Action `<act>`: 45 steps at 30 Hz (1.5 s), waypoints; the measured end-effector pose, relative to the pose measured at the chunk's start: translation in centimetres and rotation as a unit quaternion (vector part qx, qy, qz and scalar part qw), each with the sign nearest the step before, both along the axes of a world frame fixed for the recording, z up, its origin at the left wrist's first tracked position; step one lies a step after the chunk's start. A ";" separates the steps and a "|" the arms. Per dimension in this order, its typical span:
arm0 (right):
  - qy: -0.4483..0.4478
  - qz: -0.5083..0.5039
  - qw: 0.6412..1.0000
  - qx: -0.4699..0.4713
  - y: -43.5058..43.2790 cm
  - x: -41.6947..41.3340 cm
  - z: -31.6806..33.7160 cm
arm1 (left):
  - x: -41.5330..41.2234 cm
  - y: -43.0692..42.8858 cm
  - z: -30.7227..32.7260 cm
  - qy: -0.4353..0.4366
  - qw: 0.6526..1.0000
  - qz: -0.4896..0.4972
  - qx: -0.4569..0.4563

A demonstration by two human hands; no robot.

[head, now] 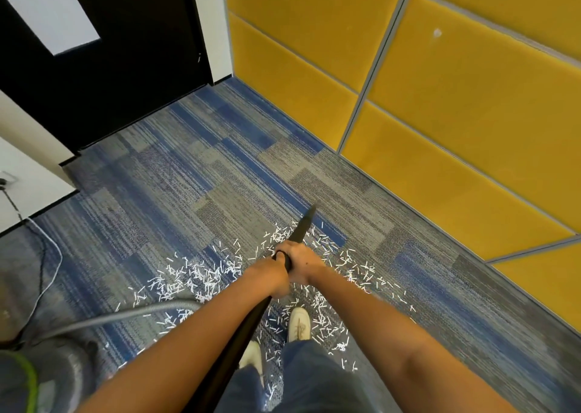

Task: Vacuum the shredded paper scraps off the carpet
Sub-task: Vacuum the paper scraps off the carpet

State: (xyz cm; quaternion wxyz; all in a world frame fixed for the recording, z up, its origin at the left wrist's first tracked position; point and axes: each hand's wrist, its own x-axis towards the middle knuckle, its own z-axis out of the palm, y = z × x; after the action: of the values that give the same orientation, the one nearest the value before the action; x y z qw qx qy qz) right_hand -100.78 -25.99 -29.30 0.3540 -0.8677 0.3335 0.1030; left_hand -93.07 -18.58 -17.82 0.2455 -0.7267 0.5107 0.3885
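White shredded paper scraps lie scattered over the blue and grey carpet, around and in front of my feet. A black vacuum wand runs from below up to its tip near the far edge of the scraps. My left hand grips the wand lower down. My right hand grips it just above, fingers curled round the tube. A grey ribbed hose curves away to the left.
A yellow padded wall runs along the right. A black door stands at the back left. The vacuum body sits at the lower left, with cables trailing from a wall socket. My white shoes stand among the scraps.
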 end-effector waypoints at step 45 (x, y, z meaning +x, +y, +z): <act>-0.008 0.026 1.000 0.009 10.1 3.0 -0.5 | 1.9 10.2 -0.3 -0.028 0.999 0.025 0.009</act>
State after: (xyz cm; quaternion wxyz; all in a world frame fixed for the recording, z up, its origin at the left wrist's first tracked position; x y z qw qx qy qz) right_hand -97.80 -15.91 -29.82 0.3617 -0.8736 0.3069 0.1086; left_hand -91.20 -8.36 -18.16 0.2567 -0.7476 0.4813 0.3788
